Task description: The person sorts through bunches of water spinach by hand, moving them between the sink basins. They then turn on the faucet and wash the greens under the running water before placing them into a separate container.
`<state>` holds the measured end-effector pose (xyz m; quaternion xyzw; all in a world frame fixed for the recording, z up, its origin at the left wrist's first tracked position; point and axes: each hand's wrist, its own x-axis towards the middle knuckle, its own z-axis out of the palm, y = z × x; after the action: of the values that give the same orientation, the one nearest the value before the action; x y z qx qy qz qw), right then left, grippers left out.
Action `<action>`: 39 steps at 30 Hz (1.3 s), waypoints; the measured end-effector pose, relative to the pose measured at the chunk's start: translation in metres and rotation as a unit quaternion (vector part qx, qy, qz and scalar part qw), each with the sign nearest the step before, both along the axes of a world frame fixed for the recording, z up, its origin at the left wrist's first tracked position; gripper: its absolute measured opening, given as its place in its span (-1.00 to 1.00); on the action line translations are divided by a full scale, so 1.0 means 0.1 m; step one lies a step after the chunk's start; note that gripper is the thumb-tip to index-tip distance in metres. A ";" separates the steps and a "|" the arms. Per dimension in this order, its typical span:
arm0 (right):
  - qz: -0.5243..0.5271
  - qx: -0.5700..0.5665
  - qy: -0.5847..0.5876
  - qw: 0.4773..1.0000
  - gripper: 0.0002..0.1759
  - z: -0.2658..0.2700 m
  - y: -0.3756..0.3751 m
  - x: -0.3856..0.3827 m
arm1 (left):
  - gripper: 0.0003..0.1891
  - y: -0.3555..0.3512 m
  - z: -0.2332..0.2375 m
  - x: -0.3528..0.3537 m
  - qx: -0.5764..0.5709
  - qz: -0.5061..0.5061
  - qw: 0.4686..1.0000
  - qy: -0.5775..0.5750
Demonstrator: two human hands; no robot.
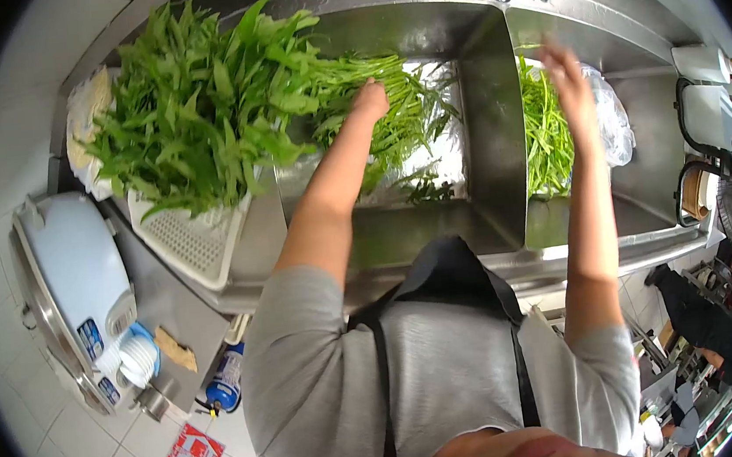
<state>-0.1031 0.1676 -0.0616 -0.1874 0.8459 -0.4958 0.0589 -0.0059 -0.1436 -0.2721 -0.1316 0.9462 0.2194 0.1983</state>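
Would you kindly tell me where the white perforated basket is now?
In the head view, the white perforated basket is at the left, beside the sink, partly covered by the leafy greens.

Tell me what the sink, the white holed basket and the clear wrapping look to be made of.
Sink: likely stainless steel, satin finish, from its grey sheen and blurred reflections. White basket: probably moulded plastic, fairly matte, with regular holes. Clear wrapping: seemingly thin plastic film, glossy, see-through and crinkled.
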 end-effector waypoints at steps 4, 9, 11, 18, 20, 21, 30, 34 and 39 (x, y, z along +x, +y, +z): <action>0.064 0.213 0.031 0.974 -0.20 0.03 -0.04 1.07 | -0.36 -0.12 -0.26 -0.44 -0.017 -0.059 0.996 -0.057; 0.066 0.317 0.006 0.946 0.09 -0.24 -0.01 1.32 | 0.03 -0.43 -0.78 -0.64 -0.068 -0.064 0.995 -0.042; 0.062 0.328 -0.002 0.943 0.10 -0.24 -0.03 1.30 | 0.08 -0.42 -0.76 -0.69 -0.052 -0.058 0.994 -0.079; 0.060 0.331 -0.013 0.942 0.04 -0.21 -0.08 1.27 | -0.18 -0.32 -0.34 -0.82 -0.160 -0.135 0.967 -0.144; 0.060 0.329 -0.018 0.942 0.02 -0.19 -0.08 1.26 | -0.17 -0.33 -0.35 -0.80 -0.144 -0.157 0.970 -0.115; 0.067 0.337 -0.028 0.939 0.01 -0.18 -0.08 1.26 | -0.17 -0.38 -0.55 -0.79 -0.119 -0.140 0.978 -0.101; 0.087 0.326 -0.042 0.941 -0.08 -0.13 -0.01 1.23 | -0.10 -0.31 -0.20 -0.71 -0.120 -0.091 0.977 -0.152; 0.065 0.305 -0.025 0.950 -0.14 -0.05 0.04 1.18 | -0.14 -0.46 -0.10 -0.66 -0.099 -0.081 0.986 -0.110; -0.027 0.237 0.044 0.970 -0.40 0.09 -0.02 1.11 | -0.14 -0.66 0.07 -0.48 0.041 0.022 0.999 -0.020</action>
<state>0.0080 0.1661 -0.0530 -0.1667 0.9459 -0.2736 0.0504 -0.0537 -0.2095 -0.2649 -0.1486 0.9292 0.2592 0.2178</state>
